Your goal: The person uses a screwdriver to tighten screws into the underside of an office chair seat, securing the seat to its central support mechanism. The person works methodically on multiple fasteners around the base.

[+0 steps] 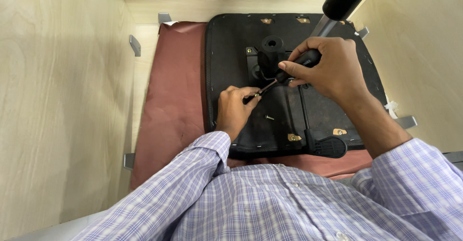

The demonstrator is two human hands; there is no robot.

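A black seat underside (231, 53) is seen laid on a reddish-brown sheet (171, 101). A black-handled screwdriver (294, 65) and a black lever paddle (330, 147) are noted. Brackets (294, 137) are recorded as brass-coloured, one loose screw (269, 117) silver. Sleeves (193, 173) are checked lilac and white (fine plaid). Surrounding panels (58, 101) are pale wood-grained.
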